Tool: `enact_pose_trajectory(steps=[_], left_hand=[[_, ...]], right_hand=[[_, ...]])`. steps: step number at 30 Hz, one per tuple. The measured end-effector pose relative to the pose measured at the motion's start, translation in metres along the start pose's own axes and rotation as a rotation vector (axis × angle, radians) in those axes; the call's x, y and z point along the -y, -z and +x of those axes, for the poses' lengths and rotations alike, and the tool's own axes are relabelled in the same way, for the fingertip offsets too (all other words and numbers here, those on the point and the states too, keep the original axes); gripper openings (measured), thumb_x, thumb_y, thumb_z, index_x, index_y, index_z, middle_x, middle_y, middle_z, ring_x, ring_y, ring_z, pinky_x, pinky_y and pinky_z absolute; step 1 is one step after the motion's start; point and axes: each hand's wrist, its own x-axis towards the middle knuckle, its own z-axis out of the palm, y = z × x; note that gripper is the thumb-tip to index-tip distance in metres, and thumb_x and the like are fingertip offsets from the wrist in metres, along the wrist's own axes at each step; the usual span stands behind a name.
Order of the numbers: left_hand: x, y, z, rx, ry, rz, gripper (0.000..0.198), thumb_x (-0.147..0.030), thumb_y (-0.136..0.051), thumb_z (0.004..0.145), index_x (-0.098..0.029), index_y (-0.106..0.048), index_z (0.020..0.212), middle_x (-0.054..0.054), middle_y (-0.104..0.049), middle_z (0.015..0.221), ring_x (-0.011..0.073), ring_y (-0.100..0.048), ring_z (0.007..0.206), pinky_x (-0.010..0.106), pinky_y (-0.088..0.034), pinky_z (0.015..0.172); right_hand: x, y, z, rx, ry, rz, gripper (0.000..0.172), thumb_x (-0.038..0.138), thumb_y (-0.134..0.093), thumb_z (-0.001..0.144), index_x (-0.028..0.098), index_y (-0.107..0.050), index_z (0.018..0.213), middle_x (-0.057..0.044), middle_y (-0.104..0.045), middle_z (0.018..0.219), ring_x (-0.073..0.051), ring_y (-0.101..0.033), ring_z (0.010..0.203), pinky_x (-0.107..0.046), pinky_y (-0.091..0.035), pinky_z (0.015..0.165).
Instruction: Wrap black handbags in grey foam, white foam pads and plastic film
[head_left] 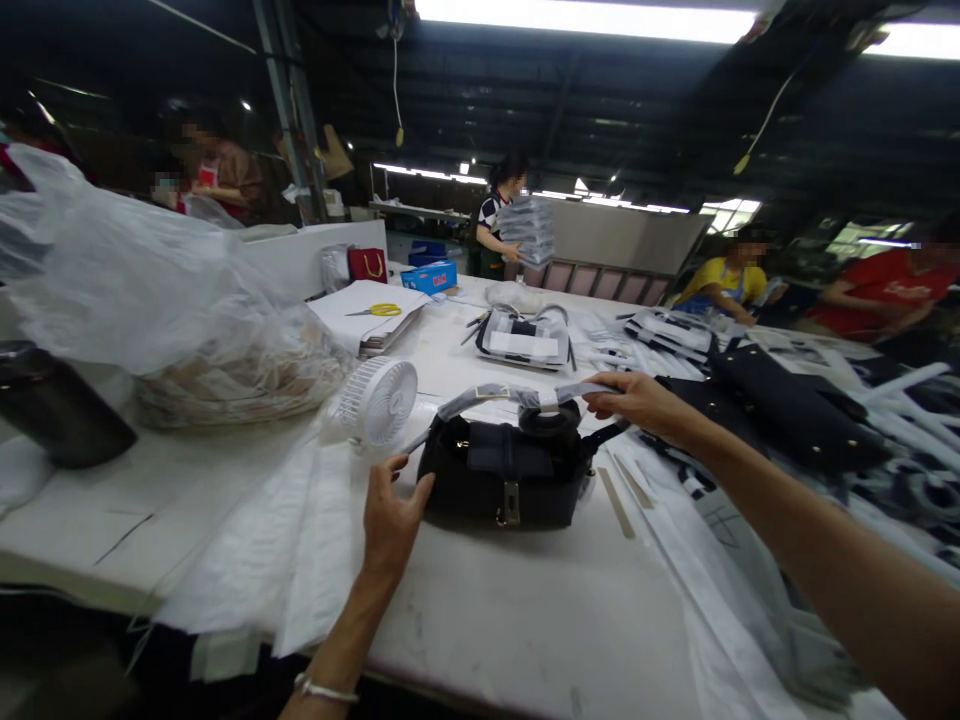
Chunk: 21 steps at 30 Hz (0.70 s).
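Note:
A small black handbag [502, 480] stands upright on the white table, with a metal clasp on its front. Over its top arches a strap [487, 395] in clear plastic wrapping, with a buckle showing. My right hand [630, 400] pinches the wrapped strap at its right end, above the bag. At the bag's left side is my left hand [394, 515], its curled fingers at the low end of the strap and its thumb against the bag's edge. A dark round roll [550, 417] shows behind the bag's top.
A white fan [379, 400] stands left of the bag, near a plastic-covered bundle [240, 385] and a dark bottle [60, 405]. Yellow-handled scissors [382, 310] lie on stacked sheets. More black bag pieces [795, 405] lie at right. Behind, a person [495, 220] carries a wrapped stack.

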Motion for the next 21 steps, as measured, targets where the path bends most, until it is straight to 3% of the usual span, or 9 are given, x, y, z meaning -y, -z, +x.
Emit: enact_pose_trajectory(steps=[2,5,8,10,14,18,21], left_hand=[[-0.012,0.006,0.008,-0.095,-0.073,0.044,0.042,-0.048,-0.065,0.084,-0.018,-0.055,0.110,0.010,-0.060,0.106,0.0266,-0.061,0.100,0.047,-0.052,0.092],[-0.034,0.010,0.028,-0.088,-0.227,0.036,0.041,-0.045,-0.062,0.088,-0.017,-0.054,0.117,0.011,-0.060,0.114,0.0261,-0.059,0.108,0.045,-0.049,0.098],[-0.053,0.005,0.050,0.048,-0.318,0.016,0.049,-0.044,-0.062,0.088,-0.017,-0.052,0.127,0.013,-0.058,0.128,0.0272,-0.053,0.123,0.047,-0.041,0.109],[-0.064,0.000,0.061,0.176,-0.300,0.005,0.051,-0.043,-0.061,0.087,-0.018,-0.051,0.131,0.012,-0.058,0.132,0.0279,-0.051,0.127,0.047,-0.038,0.111],[-0.077,-0.011,0.068,0.431,-0.226,-0.031,0.037,-0.042,-0.049,0.093,-0.021,-0.059,0.121,0.007,-0.068,0.113,0.0249,-0.062,0.107,0.040,-0.048,0.096],[-0.086,-0.011,0.063,0.487,-0.191,0.021,0.038,-0.050,-0.042,0.094,-0.020,-0.063,0.106,0.003,-0.068,0.086,0.0217,-0.064,0.082,0.034,-0.053,0.078],[-0.089,-0.006,0.064,0.472,-0.277,0.086,0.056,-0.061,-0.056,0.082,-0.022,-0.059,0.122,0.005,-0.069,0.105,0.0262,-0.066,0.095,0.036,-0.054,0.083]], right_hand=[[0.002,-0.001,-0.005,-0.033,0.022,0.074,0.046,0.054,-0.076,0.067,0.016,-0.072,0.091,-0.004,-0.067,0.074,-0.017,-0.061,0.069,-0.027,-0.048,0.066],[0.008,-0.006,-0.013,-0.066,0.051,0.176,0.051,0.062,-0.074,0.069,0.016,-0.069,0.089,-0.002,-0.062,0.071,-0.013,-0.055,0.063,-0.024,-0.043,0.058],[0.020,-0.015,-0.019,-0.060,0.054,0.307,0.055,0.065,-0.074,0.067,0.016,-0.066,0.089,0.000,-0.058,0.069,-0.010,-0.048,0.056,-0.023,-0.039,0.053],[0.027,-0.020,-0.023,-0.035,0.055,0.377,0.052,0.064,-0.075,0.066,0.017,-0.065,0.087,0.002,-0.055,0.065,-0.009,-0.044,0.053,-0.022,-0.035,0.049],[0.035,-0.023,-0.031,-0.017,0.036,0.468,0.045,0.056,-0.079,0.065,0.018,-0.064,0.081,0.004,-0.052,0.060,-0.007,-0.038,0.048,-0.022,-0.029,0.045],[0.036,-0.020,-0.044,-0.012,0.039,0.524,0.041,0.051,-0.081,0.064,0.016,-0.063,0.077,0.005,-0.054,0.060,-0.005,-0.037,0.046,-0.020,-0.028,0.044],[0.036,-0.019,-0.053,-0.002,0.060,0.557,0.042,0.051,-0.080,0.065,0.016,-0.065,0.081,0.006,-0.054,0.057,-0.004,-0.036,0.044,-0.020,-0.028,0.043]])
